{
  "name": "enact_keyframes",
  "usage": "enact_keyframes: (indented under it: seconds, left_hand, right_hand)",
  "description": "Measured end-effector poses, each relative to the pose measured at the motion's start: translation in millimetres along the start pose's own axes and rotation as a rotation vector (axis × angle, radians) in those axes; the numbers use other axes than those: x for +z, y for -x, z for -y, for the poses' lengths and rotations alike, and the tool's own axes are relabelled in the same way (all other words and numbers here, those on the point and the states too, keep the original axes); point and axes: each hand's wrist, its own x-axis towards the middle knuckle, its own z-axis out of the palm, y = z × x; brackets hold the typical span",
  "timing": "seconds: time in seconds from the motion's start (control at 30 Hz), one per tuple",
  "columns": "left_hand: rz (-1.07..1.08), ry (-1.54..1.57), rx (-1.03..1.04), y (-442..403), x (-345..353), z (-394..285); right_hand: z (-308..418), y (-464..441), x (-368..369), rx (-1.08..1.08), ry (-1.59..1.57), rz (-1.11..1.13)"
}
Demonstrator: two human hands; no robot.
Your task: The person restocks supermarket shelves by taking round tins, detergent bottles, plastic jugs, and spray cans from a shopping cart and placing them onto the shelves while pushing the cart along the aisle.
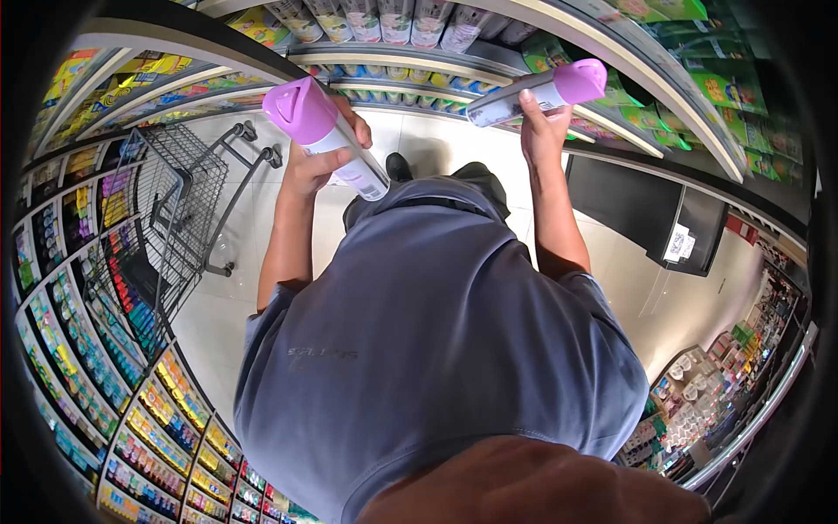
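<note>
My left hand [325,166] is wrapped round a spray can [302,112] with a purple cap and a pale printed body. That can is tilted, its cap toward the upper left and its base pointing down toward my belt. On the other side, my right hand [546,127] grips a second spray can [580,84], also purple-capped, with a white and grey floral body. This one lies nearly sideways, cap to the right, close in front of the shelf. The two cans are held apart; their label text is too small to read.
Ahead, a shelf holds a row of upright spray cans [395,22], with more goods on lower shelves. Green packages [733,92] fill the right shelves. A wire shopping cart [179,205] stands at my left. A black box-like unit [624,205] with a printed label is at right.
</note>
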Motion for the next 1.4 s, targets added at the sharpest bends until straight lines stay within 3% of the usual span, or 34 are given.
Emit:
enact_keyframes:
  seconds: [0.3,0.37,0.47,0.53,0.7,0.77,0.83,0.87,0.9,1.03,1.1,1.17,1.27,1.4]
  left_hand:
    - [-0.112,-0.031,0.043,7,-4,-2]
    - [-0.149,-0.038,0.053,11,1,2]
    - [-0.166,-0.047,0.06,11,11,2]
    - [-0.188,-0.053,0.065,13,14,1]
    - [-0.196,-0.072,0.052,12,13,2]
    - [-0.177,-0.073,0.045,10,12,3]
    - [-0.162,-0.079,0.036,7,15,1]
    - [-0.156,-0.084,0.035,7,15,1]
    - [-0.149,-0.082,0.023,8,14,2]
    - [-0.096,-0.069,0.009,7,6,6]
    - [-0.09,-0.059,0.012,9,3,7]
    - [-0.085,-0.06,0.02,11,0,7]
    - [-0.089,-0.052,0.016,15,-5,10]
    - [-0.083,-0.041,0.027,16,-6,8]
  right_hand:
    - [1,-44,24,-0.363,0.136,-0.004]
    - [-1,-45,28,-0.356,0.12,0.017]
    - [-22,-58,15,-0.311,0.422,0.04]
    - [-59,-75,-1,-0.376,0.423,0.018]
    - [-71,-72,3,-0.257,0.512,-0.015]
    - [-67,-74,13,-0.268,0.396,-0.021]
    - [-67,-83,20,-0.409,0.266,-0.115]
    - [-62,-90,20,-0.463,0.445,-0.118]
    - [-70,-98,10,-0.371,0.524,-0.112]
    - [-60,-108,10,-0.375,0.747,-0.024]
    - [-44,-101,21,-0.4,1.16,-0.006]
    - [-41,-100,21,-0.3,1.181,0.022]
    - [-42,-102,18,-0.417,1.118,0.007]
    - [-40,-106,16,-0.259,1.317,-0.026]
